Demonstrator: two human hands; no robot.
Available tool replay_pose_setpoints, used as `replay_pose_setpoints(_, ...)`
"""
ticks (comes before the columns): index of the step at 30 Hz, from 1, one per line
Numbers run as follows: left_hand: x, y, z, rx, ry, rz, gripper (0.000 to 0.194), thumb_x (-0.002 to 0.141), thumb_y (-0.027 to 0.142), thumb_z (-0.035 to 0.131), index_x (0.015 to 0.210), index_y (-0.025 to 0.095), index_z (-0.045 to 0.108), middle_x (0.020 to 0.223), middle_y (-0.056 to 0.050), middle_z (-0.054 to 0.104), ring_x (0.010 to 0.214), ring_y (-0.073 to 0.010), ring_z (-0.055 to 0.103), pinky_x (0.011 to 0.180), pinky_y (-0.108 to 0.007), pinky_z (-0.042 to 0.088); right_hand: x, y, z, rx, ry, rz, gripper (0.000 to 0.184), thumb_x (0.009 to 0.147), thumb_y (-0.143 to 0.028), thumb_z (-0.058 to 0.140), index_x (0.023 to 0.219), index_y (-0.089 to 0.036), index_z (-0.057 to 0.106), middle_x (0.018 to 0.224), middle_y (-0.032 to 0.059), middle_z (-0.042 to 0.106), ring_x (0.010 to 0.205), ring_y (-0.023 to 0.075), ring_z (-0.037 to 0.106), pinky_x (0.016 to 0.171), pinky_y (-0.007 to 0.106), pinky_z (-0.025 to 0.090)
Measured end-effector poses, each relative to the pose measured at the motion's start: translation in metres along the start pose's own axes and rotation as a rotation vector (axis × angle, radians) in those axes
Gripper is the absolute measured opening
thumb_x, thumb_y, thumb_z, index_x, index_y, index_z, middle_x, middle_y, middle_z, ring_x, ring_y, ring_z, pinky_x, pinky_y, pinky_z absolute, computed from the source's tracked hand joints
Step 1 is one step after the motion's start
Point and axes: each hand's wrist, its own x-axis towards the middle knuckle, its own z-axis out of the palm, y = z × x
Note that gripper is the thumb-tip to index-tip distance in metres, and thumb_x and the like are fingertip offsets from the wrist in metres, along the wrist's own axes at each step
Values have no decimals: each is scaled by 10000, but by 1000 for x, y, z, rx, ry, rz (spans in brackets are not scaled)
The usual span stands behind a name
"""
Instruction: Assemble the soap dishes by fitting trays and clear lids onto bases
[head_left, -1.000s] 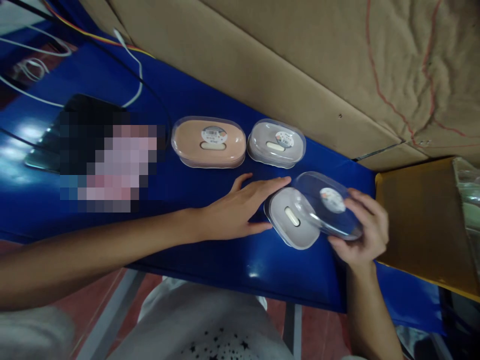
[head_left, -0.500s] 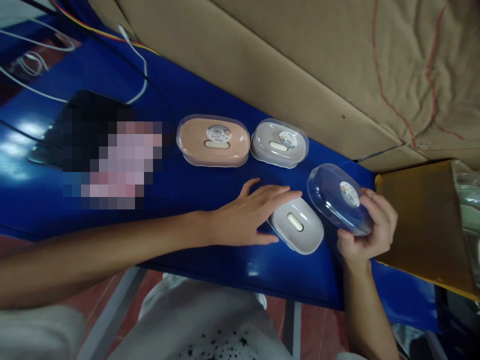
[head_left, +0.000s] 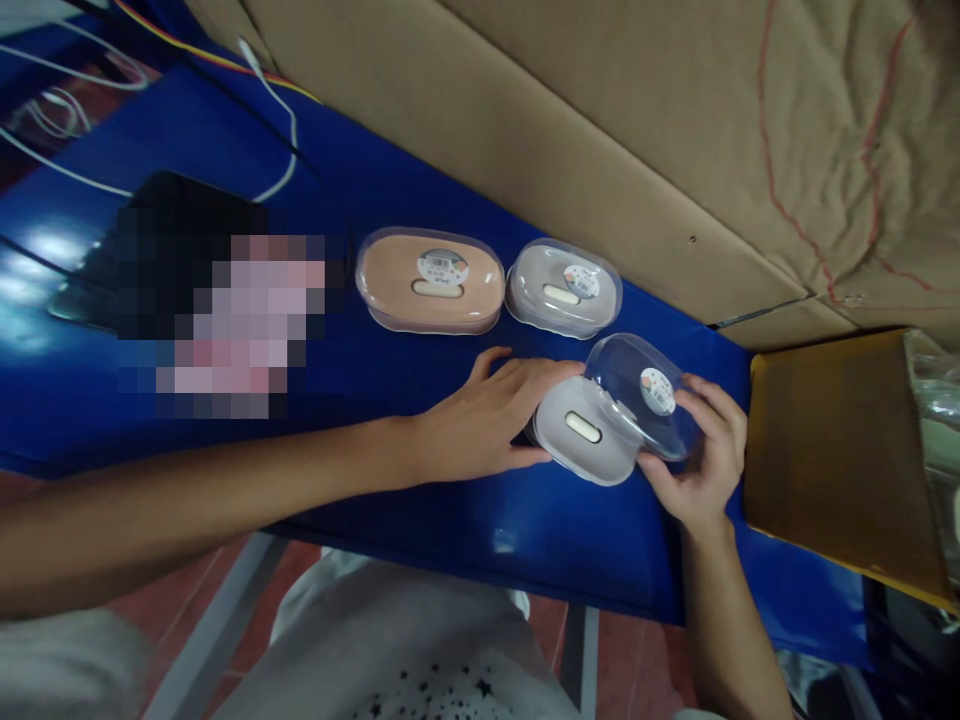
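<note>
The pale grey container (head_left: pixel 611 455) sits on the blue tabletop (head_left: pixel 465 535), its left end between the thumb and the other fingers of the left hand (head_left: pixel 491 425). The thumb meets the near left edge, the forefinger lies along the far edge and the little finger sticks out to the far side; I cannot tell whether they grip or merely rest. The right hand (head_left: pixel 709 465) has its fingers clamped on the right end of a clear lid (head_left: pixel 622 365), thumb on the near side. The lid overlaps the container's far right part; whether the two touch is unclear. A round label (head_left: pixel 658 391) lies next to the right fingertips.

The left palm hides the container's left side, and a pixelated patch covers part of a dark flat object (head_left: pixel 180 195) at the left. Both forearms run out of view.

Just beyond the hands stand a lidded orange container (head_left: pixel 390 275) and, right beside it, a lidded grey container (head_left: pixel 532 280). Brown cardboard (head_left: pixel 562 130) bounds the far side; an open carton (head_left: pixel 840 450) stands just right of the right hand.
</note>
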Motion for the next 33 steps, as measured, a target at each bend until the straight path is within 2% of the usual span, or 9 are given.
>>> replay_pose_setpoints(4,1,-1,-1,24,18,-13,1180,860,322,937,1713,273,122,1667,-204,528,1460,-369,587,1248,-570,296,0,-2,1,-5,-27,-21,744,917,-595,819,1549,-253,627,1468,168,645,1311,420,678,1086,623,580)
replay_pose_setpoints(8,2,-3,-2,37,29,3,1202,856,326,943,1718,277,107,1671,-195,523,1442,-355,594,1221,-533,323,-1,-8,8,40,-117,-4,761,961,-631,762,1591,-242,589,1458,180,654,1314,400,681,1080,586,596)
replay_pose_setpoints(15,2,-4,-1,70,49,5,1061,896,357,879,1705,243,203,1576,-185,583,1398,-364,598,1187,-530,348,-2,-14,12,26,-265,-23,842,941,-613,803,1649,-268,506,1489,184,638,1342,418,658,1090,615,575)
replay_pose_setpoints(25,3,-5,-5,148,38,6,960,893,369,882,1655,210,320,1510,-180,604,1329,-362,606,1175,-528,373,2,-17,12,21,-309,-68,851,931,-482,853,1660,-285,461,1490,177,617,1384,414,630,1110,610,561)
replay_pose_setpoints(33,4,-7,-6,141,41,8,908,898,341,883,1638,213,374,1508,-180,607,1347,-352,601,1182,-529,397,2,-16,13,5,-329,-78,874,917,-467,874,1659,-266,457,1490,185,610,1400,416,617,1122,620,553)
